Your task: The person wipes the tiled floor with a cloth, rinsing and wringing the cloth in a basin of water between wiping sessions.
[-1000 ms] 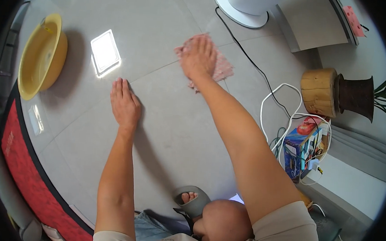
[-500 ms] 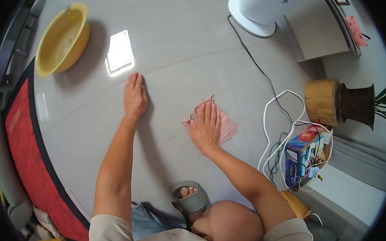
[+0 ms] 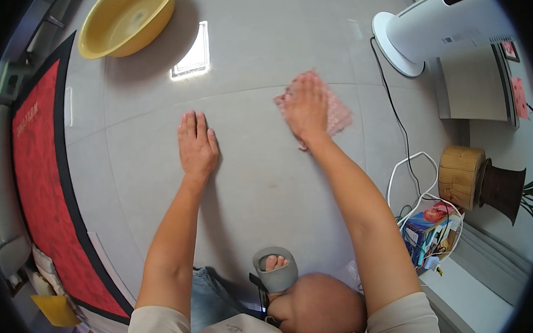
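Note:
My right hand point(image 3: 308, 110) lies flat, fingers stretched out, on a pink patterned cloth point(image 3: 340, 117). The cloth is spread on the grey tiled floor point(image 3: 269, 215), and its middle is hidden under the palm. Slight motion blurs the fingers. My left hand point(image 3: 198, 148) rests palm down on the tiles to the left, open and with nothing in it. At the far left stands a yellow basin point(image 3: 129, 21); no water shows in it.
A red mat point(image 3: 42, 146) with a black border runs along the left. To the right are a white appliance point(image 3: 433, 30) with a black cord, a wooden stump point(image 3: 460, 177) under a dark pot point(image 3: 501, 194), white cables point(image 3: 390, 186) and a box of small things point(image 3: 421, 232).
My right hand has slid the cloth forward, away from me. The left hand stays flat on the floor. The head view has shifted, so the basin and appliance appear further right and higher or lower.

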{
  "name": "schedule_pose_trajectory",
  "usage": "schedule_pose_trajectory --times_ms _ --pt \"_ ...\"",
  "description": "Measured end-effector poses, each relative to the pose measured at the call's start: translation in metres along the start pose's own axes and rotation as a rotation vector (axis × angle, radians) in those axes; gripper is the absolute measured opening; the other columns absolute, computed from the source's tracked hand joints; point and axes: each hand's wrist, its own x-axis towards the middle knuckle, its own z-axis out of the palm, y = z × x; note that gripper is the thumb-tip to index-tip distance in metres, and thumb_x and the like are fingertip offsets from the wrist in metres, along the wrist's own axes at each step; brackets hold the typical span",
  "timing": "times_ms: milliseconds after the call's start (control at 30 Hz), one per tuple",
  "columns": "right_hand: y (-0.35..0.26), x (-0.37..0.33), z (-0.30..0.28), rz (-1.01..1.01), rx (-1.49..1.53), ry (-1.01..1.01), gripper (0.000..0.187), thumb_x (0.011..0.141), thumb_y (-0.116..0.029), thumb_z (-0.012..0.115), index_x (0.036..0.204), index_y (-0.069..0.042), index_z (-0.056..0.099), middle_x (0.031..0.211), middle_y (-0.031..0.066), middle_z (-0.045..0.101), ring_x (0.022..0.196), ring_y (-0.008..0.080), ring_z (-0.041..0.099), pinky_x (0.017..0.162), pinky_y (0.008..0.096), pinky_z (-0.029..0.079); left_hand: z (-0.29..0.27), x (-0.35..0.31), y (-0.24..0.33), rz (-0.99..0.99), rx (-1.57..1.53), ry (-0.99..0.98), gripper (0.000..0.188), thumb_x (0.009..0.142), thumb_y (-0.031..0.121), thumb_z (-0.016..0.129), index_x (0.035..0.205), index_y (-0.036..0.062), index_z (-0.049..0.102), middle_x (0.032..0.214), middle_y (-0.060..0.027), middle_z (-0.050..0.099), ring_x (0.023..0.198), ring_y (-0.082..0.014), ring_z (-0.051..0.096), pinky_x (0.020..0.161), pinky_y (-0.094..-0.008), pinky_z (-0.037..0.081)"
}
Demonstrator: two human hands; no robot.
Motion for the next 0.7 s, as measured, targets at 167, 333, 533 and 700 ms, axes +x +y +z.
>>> schedule_pose_trajectory --times_ms 167,333,533,700 --pt "-0.076 -0.03 -0.006 -0.383 0.111 -0.067 0.071 0.108 -0.043 0.052 0.165 -0.004 0.038 0.174 0.0168 0.032 0.164 0.0341 0.023 0.133 0.0534 0.017 -0.001 -0.001 -0.006 0.011 -0.059 0.05 0.048 0.105 0.013 0.055 0.151 -0.0002 0.056 0.16 -0.0223 0.051 0.152 -0.0421 0.043 0.126 -0.0535 0.032" --pt "-0.096 -0.122 -0.018 -0.665 0.302 -0.251 0.075 0.102 -0.042 0.063 0.163 -0.003 0.042 0.173 0.0184 0.035 0.162 0.0362 0.027 0.132 0.0547 0.019 0.006 -0.002 -0.02 0.022 -0.164 0.111 0.044 0.103 0.012 0.058 0.144 -0.0027 0.061 0.154 -0.0236 0.056 0.147 -0.0432 0.048 0.124 -0.0542 0.036" --pt "-0.059 -0.144 -0.017 -0.543 0.101 -0.225 0.077 0.101 -0.047 0.062 0.162 -0.003 0.043 0.171 0.0181 0.038 0.161 0.0346 0.03 0.13 0.055 0.022 -0.021 -0.017 -0.054 0.013 -0.124 0.06 0.044 0.104 0.014 0.057 0.145 -0.0012 0.061 0.157 -0.0227 0.053 0.149 -0.042 0.046 0.124 -0.0541 0.036" --pt "-0.02 -0.049 0.007 -0.162 -0.016 0.03 0.075 0.107 -0.048 0.052 0.166 -0.004 0.036 0.174 0.0193 0.032 0.162 0.0376 0.026 0.13 0.0561 0.021 -0.028 -0.021 -0.054 -0.046 -0.029 0.055 0.046 0.104 0.016 0.057 0.147 0.0003 0.06 0.159 -0.0227 0.051 0.15 -0.0415 0.044 0.125 -0.0544 0.034"
